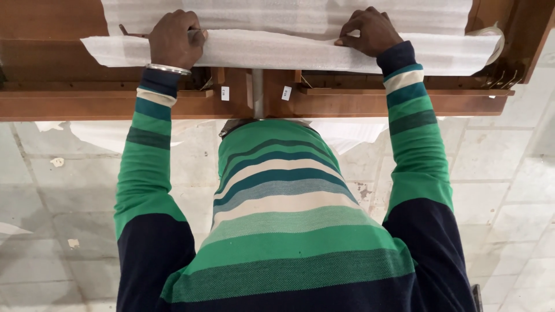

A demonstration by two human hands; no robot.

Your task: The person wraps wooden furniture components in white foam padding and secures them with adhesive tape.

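White foam wrapping sheet [289, 51] lies folded across the top of a brown wooden furniture piece [87, 104], its long doubled edge running from the left side almost to the right end, with a second layer of the same ribbed foam spread flat behind it at the upper edge of the view. The left hand [173, 39] sits on the fold near its left end, the fingers curled together and clamped down over the foam, a silver bangle [167, 69] circling the wrist just above the dark cuff. The right hand [369, 32] rests further along the same fold, well apart from the left, its fingers bent and bunched, pinching and pressing the sheet against the wood. Both arms wear sleeves [413, 115] striped in green, teal, cream and navy, and the matching striped torso [283, 219] fills the lower middle of the view. Under the foam the wooden frame shows a grey metal rod [257, 92] at its centre, flanked by two small white tags [225, 93], and a row of small brass-coloured fittings shows at the far right underside. Below everything lies a pale tiled floor [509, 190], scuffed and marked, with a few scraps of white paper [56, 162] scattered on the left.
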